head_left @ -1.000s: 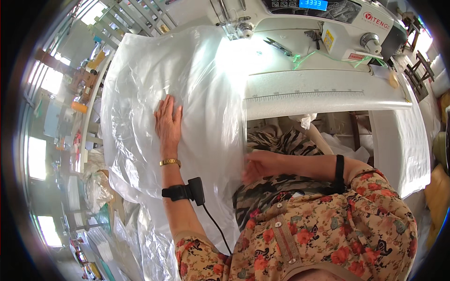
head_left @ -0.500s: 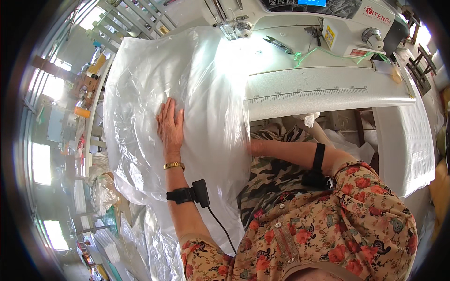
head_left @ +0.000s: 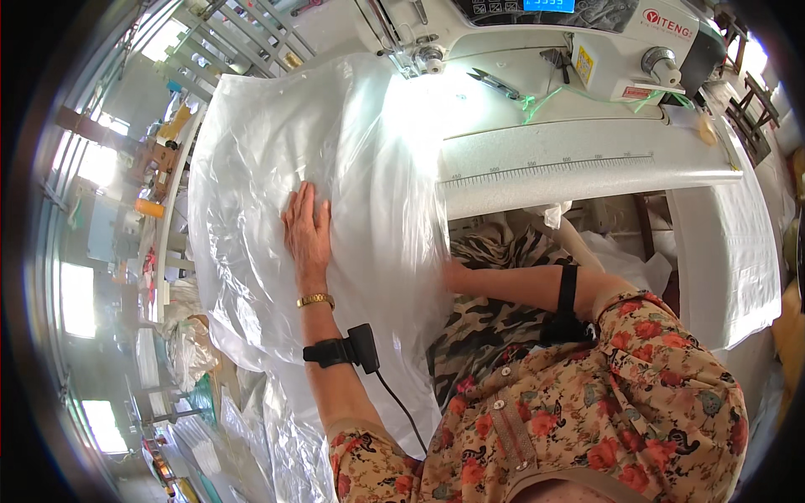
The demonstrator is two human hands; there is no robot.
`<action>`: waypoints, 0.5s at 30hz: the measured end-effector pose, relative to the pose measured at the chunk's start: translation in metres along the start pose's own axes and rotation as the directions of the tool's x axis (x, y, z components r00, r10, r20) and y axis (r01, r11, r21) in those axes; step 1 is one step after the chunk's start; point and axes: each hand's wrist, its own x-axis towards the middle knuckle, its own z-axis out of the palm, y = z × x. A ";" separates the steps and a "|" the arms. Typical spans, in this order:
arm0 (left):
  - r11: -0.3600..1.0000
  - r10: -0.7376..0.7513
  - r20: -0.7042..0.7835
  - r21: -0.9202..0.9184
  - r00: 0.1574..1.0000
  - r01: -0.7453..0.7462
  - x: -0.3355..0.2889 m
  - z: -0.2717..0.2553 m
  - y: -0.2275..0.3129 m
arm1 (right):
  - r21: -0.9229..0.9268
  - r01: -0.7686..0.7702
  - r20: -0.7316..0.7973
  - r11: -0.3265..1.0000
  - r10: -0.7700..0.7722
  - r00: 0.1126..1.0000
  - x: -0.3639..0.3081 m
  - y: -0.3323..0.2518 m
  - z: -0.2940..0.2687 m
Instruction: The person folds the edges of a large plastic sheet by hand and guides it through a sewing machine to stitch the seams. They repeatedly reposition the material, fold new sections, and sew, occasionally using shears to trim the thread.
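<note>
Left hand (head_left: 307, 230), fingers flat, should keep the clear plastic sheet (head_left: 335, 168) smooth; right hand hidden beneath it, grip unclear.

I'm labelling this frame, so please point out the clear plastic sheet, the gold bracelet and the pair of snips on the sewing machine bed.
Clear crinkled plastic sheet (head_left: 251, 159): head view, upper left bare area.
Gold metal bracelet (head_left: 315, 300): head view, band on left wrist.
Small metal snips (head_left: 493, 82): head view, middle of blades.

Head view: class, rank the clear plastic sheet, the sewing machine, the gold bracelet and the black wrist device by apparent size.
1. Clear plastic sheet
2. Sewing machine, partly cut off at the top edge
3. Black wrist device
4. Gold bracelet
</note>
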 end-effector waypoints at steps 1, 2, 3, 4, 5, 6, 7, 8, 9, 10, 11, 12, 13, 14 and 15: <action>1.000 0.009 -0.009 0.016 1.000 -0.009 -0.001 0.000 0.000 | -0.001 0.003 -0.003 1.000 -0.003 1.000 -0.001 0.000 0.000; 0.999 0.010 -0.009 0.036 1.000 -0.010 -0.001 0.001 -0.001 | -0.002 0.005 -0.008 1.000 -0.005 1.000 -0.001 0.000 0.001; 0.999 0.015 -0.014 0.029 1.000 -0.015 -0.001 0.001 -0.001 | -0.003 0.010 -0.007 1.000 -0.010 1.000 -0.002 0.000 0.003; 0.999 0.016 -0.018 0.030 1.000 -0.015 -0.002 0.002 -0.001 | -0.003 0.022 -0.007 1.000 -0.022 1.000 -0.002 -0.001 0.006; 0.999 0.026 -0.031 0.036 0.999 -0.025 -0.002 0.002 -0.002 | -0.008 0.035 -0.011 0.999 -0.036 0.999 -0.002 -0.002 0.010; 0.999 0.014 -0.022 0.029 1.000 -0.014 -0.002 0.002 -0.002 | -0.008 0.056 -0.011 0.998 -0.057 0.998 -0.002 -0.004 0.014; 0.999 0.026 -0.027 0.032 0.999 -0.025 -0.002 0.002 -0.002 | -0.009 0.080 -0.019 0.997 -0.080 0.997 0.000 -0.006 0.020; 0.999 0.042 -0.035 0.035 0.998 -0.041 -0.002 0.002 -0.002 | -0.008 0.107 -0.024 0.994 -0.107 0.994 0.001 -0.008 0.025; 0.998 0.045 -0.037 0.035 0.998 -0.044 -0.002 0.002 -0.002 | -0.011 0.132 -0.029 0.991 -0.133 0.991 0.003 -0.011 0.031; 0.999 0.032 -0.028 0.031 0.999 -0.031 -0.002 0.002 -0.001 | -0.008 0.157 -0.032 0.988 -0.157 0.987 0.005 -0.013 0.037; 0.999 0.036 -0.032 0.028 0.999 -0.035 -0.002 0.002 -0.001 | -0.011 0.173 -0.038 0.985 -0.174 0.984 0.007 -0.014 0.041; 0.999 0.018 -0.017 0.026 1.000 -0.018 -0.002 0.002 -0.001 | -0.012 0.184 -0.042 0.983 -0.184 0.982 0.008 -0.015 0.044; 0.999 0.025 -0.022 0.032 0.999 -0.024 -0.002 0.002 0.000 | -0.019 0.192 -0.041 0.981 -0.192 0.980 0.009 -0.016 0.046; 0.999 0.019 -0.020 0.041 1.000 -0.018 -0.002 0.001 0.000 | -0.025 0.198 -0.045 0.980 -0.199 0.979 0.010 -0.015 0.048; 0.999 0.034 -0.030 0.040 0.999 -0.033 -0.003 0.001 0.001 | -0.029 0.201 -0.050 0.979 -0.202 0.978 0.010 -0.015 0.049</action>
